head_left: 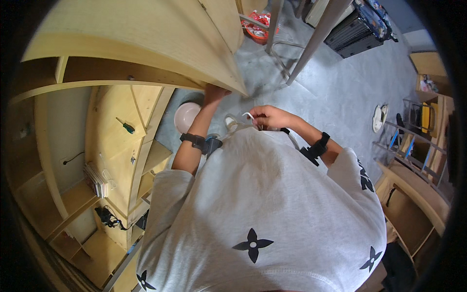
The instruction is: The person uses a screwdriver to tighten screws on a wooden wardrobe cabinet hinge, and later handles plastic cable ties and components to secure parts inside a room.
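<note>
Clock: I count twelve o'clock as straight ahead of the person.
Left hand: At eleven o'clock the left hand (215,92) touches the lower edge of the big wooden board (146,41). Its fingers are mostly hidden there, so I cannot tell if they are clenched on it.
Right hand: At twelve o'clock, in front of the shirt (262,204), the right hand (272,117) has its fingers closed on a small white bent piece (249,115).
White piece: It sticks out from the fingertips on the nine o'clock side, well apart from the board's edge.
Board: It fills the part from ten to eleven o'clock, pale and wide.
Basin: A pink basin (187,117) stands on the floor (340,92) at ten o'clock, near the left forearm.
Screwdriver: Between nine and ten, a screwdriver with green handle (128,128) lies on the wooden counter (114,107).
Books: A row of books (96,180) is at nine o'clock.
Cable: A black tangled cable (108,216) is at eight.
Ahead: At twelve there is a red basket (256,34) with red packets; at one, a black case (348,39).
Shoes: A white pair of shoes (379,119) rests at two o'clock.
</note>
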### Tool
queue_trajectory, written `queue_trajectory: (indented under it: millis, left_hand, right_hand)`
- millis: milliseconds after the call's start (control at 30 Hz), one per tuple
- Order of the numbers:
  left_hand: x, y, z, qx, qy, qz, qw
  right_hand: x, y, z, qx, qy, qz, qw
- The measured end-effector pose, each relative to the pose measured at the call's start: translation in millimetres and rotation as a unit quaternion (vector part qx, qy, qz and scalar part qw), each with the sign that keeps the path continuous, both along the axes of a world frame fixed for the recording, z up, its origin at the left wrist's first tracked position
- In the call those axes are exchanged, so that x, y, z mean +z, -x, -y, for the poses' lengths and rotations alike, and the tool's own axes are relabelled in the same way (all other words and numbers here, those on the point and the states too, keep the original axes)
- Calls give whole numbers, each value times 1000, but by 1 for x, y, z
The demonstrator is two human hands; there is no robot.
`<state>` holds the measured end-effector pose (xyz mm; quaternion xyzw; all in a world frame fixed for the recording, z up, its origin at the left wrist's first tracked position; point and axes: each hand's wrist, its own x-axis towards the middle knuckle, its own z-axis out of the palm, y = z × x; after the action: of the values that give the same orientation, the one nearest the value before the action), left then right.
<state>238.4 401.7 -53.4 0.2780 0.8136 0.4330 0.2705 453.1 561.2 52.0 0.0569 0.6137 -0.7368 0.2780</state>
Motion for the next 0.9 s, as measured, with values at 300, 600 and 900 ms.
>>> queue_trajectory:
  millis: [300, 600, 900]
  left_hand:
    - [31, -17, -12, 166, -79, 290, 939]
    - [15, -11, -18, 96, -70, 163, 979]
    - [39, -15, -20, 146, -98, 226, 958]
  right_hand:
    - [-14, -17, -15, 65, -59, -37, 995]
    - [-79, 87, -44, -209, -93, -25, 973]
    - [-83, 127, -44, -144, -138, -44, 979]
